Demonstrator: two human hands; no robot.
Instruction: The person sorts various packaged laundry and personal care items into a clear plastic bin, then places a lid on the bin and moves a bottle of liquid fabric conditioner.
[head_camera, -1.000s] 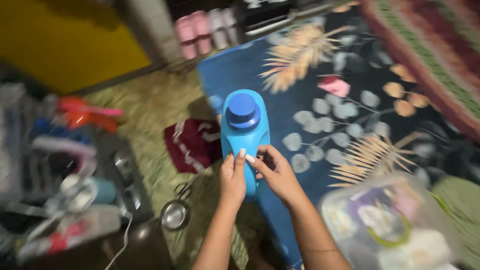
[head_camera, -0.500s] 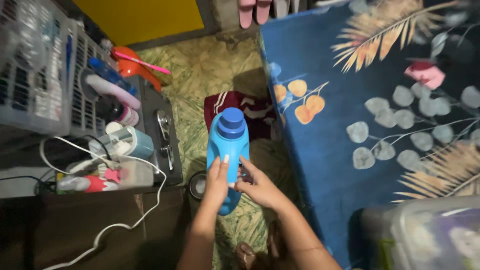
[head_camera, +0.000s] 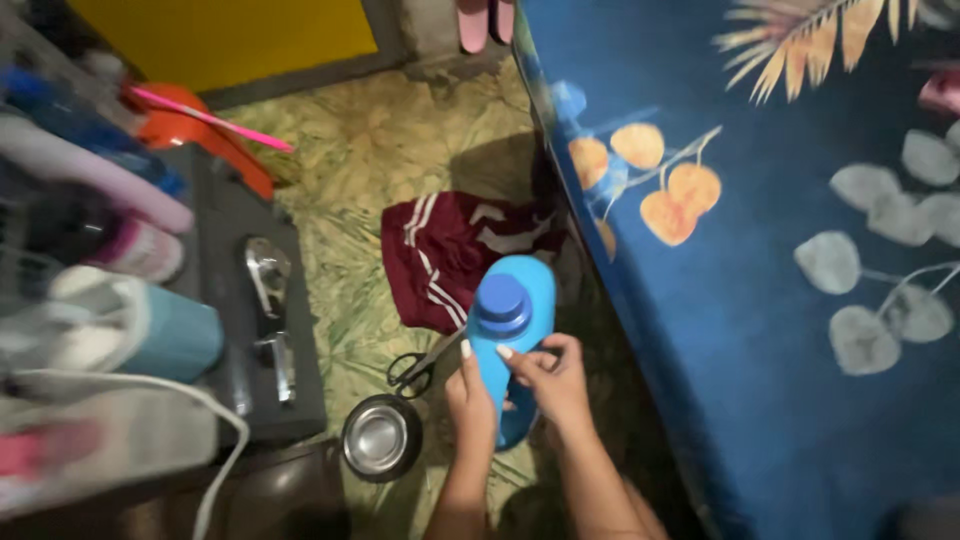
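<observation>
Green and yellow patterned floor (head_camera: 400, 150) is seen from above, with a bed at one side and a low dark shelf at the other.

A bright blue plastic bottle with a darker blue round cap (head_camera: 507, 335) is held up over the floor, close to the near edge of the bed. It is tipped a little, with the cap pointing up toward the camera. The left hand (head_camera: 470, 395) is wrapped around the bottle's left side, with the thumb pressed flat on the front. The right hand (head_camera: 548, 378) is curled around the right side, and its fingertips are pinched on the front of the bottle just under the cap.

Just beside the bottle, on the floor, a pair of black-handled scissors (head_camera: 418, 368) is seen. A small round shiny metal bowl (head_camera: 381, 438) is set on the floor near the scissors, by the corner of the dark grey shelf (head_camera: 255, 330). A dark red cloth with white stripes (head_camera: 455, 250) is spread on the floor behind the bottle.

The blue bed cover with orange and grey leaves (head_camera: 760, 230) fills the right side. On the shelf, a teal cup (head_camera: 170, 338) and blurred bottles are seen. An orange tub with a pink stick (head_camera: 195, 130) is found near the yellow wall (head_camera: 220, 35).
</observation>
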